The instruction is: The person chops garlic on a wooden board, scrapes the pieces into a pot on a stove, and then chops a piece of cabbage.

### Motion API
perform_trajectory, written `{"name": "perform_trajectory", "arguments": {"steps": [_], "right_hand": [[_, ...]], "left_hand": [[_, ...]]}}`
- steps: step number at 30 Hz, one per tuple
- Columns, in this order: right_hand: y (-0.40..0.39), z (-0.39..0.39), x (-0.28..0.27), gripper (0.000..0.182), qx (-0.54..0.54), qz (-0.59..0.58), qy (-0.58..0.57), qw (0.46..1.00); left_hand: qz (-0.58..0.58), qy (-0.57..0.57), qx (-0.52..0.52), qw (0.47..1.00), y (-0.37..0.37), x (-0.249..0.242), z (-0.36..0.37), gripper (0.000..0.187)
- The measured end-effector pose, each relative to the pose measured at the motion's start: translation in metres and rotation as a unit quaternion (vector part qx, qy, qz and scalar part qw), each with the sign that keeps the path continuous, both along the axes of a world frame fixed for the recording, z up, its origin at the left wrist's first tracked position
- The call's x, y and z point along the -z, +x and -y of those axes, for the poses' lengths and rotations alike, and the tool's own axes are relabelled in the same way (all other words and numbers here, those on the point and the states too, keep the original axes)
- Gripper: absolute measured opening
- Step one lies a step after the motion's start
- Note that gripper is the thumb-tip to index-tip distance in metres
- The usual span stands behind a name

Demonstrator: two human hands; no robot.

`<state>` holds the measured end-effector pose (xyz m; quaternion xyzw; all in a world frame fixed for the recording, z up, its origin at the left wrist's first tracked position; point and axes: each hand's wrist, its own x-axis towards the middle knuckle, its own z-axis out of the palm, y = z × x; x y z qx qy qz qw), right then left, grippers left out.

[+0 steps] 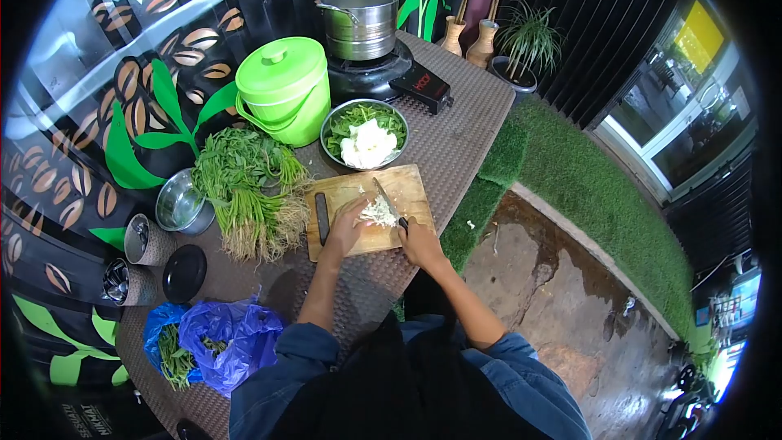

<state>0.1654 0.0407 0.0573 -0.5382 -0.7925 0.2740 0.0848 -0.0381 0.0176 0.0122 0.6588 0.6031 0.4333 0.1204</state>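
Note:
My right hand (422, 244) is closed round the black handle of a kitchen knife (386, 197); its blade points away across the wooden cutting board (407, 179). Finely chopped white pieces (378, 212), perhaps garlic, lie beneath and beside the blade. Left of them, my left hand (349, 226) is at the board with its fingers stretched toward the pieces. I see nothing held in it. A dark slot-shaped handle (322, 218) runs along the board's left side. Just beyond the board stands a metal bowl (324, 143) with green leaves (346, 118) and a white mass (368, 145).
Left of the board lies a big bunch of rooted greens (252, 187), near a steel bowl (184, 202). A lidded green bucket (283, 90) and a pot (362, 28) on a stove (366, 73) stand behind. Plastic bags (228, 342) lie near left; the table edge (476, 175) is on my right.

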Motion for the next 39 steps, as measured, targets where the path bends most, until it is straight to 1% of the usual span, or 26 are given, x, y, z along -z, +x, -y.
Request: {"name": "perform_trajectory", "arguments": {"steps": [1,2,3,4,6,8,10,13,14,16,19,22,25,27,29,33,34,35,37,38,39], "right_hand": [[0.000,0.001,0.000,0.042,0.000,0.001,0.001,1.000],[0.000,0.003,0.000,0.041,0.007,-0.027,0.019,0.999],[0.000,0.005,0.002,0.040,0.014,-0.055,0.036,0.998],[-0.001,0.007,0.004,0.040,0.013,-0.055,0.037,0.998],[-0.003,0.013,0.010,0.032,0.018,-0.104,0.054,0.993],[-0.008,0.022,0.018,0.032,0.029,-0.109,0.057,0.992],[-0.014,0.026,0.019,0.033,0.039,-0.115,0.062,0.991],[-0.021,0.030,0.018,0.033,0.038,-0.037,0.026,0.998],[-0.021,0.028,0.018,0.033,0.038,-0.037,0.026,0.998],[-0.023,0.019,0.014,0.031,0.030,-0.027,-0.002,0.999],[-0.020,0.009,0.007,0.030,0.004,-0.023,0.017,1.000],[-0.018,0.013,-0.008,0.029,0.009,0.001,0.003,1.000],[-0.024,0.029,0.008,0.030,0.035,0.032,0.004,0.999],[-0.027,0.033,0.016,0.029,0.049,0.022,0.001,0.999],[-0.028,0.029,0.022,0.028,0.060,0.013,-0.001,0.998],[-0.019,0.011,0.014,0.028,0.002,0.029,0.019,0.999],[-0.018,0.010,0.011,0.027,-0.024,0.035,0.030,0.999],[-0.018,0.013,0.011,0.027,-0.025,0.035,0.029,0.999],[-0.022,0.021,0.014,0.029,0.008,0.004,-0.006,1.000],[-0.026,0.027,0.016,0.029,0.008,0.003,-0.006,1.000],[-0.030,0.034,0.021,0.030,0.033,-0.001,-0.014,0.999]], "left_hand": [[-0.001,-0.033,0.013,0.999,-0.001,-0.001,0.000,0.038],[-0.003,-0.067,0.025,0.997,-0.001,-0.002,-0.001,0.036],[-0.003,-0.065,0.025,0.998,-0.001,-0.003,0.000,0.036],[0.009,-0.062,0.011,0.998,0.002,-0.002,0.002,0.033],[0.022,-0.059,-0.004,0.998,0.007,-0.001,0.007,0.030],[0.065,-0.011,-0.039,0.997,0.013,0.001,0.011,0.024],[0.047,0.000,-0.042,0.998,0.016,0.002,0.016,0.023],[0.006,0.025,-0.046,0.999,0.023,-0.006,0.018,0.020],[-0.015,0.038,-0.046,0.998,0.024,-0.010,0.019,0.019],[-0.010,0.044,-0.053,0.998,0.024,-0.002,0.018,0.018],[0.009,0.044,-0.059,0.997,0.024,0.005,0.015,0.016],[0.019,0.033,-0.055,0.998,0.028,0.005,0.013,0.015],[0.017,0.037,-0.052,0.998,0.028,0.011,0.012,0.015],[0.020,0.049,-0.052,0.997,0.027,0.013,0.011,0.016],[-0.011,0.063,-0.065,0.996,0.027,0.011,0.013,0.015],[-0.010,0.060,-0.078,0.995,0.032,0.007,0.013,0.015],[0.010,0.060,-0.080,0.995,0.033,0.008,0.012,0.013],[0.029,0.059,-0.083,0.994,0.032,0.010,0.012,0.012],[0.026,0.046,-0.084,0.995,0.029,0.015,0.012,0.013],[0.024,0.034,-0.083,0.996,0.027,0.017,0.012,0.014],[0.023,0.035,-0.082,0.996,0.026,0.015,0.012,0.014]]}}
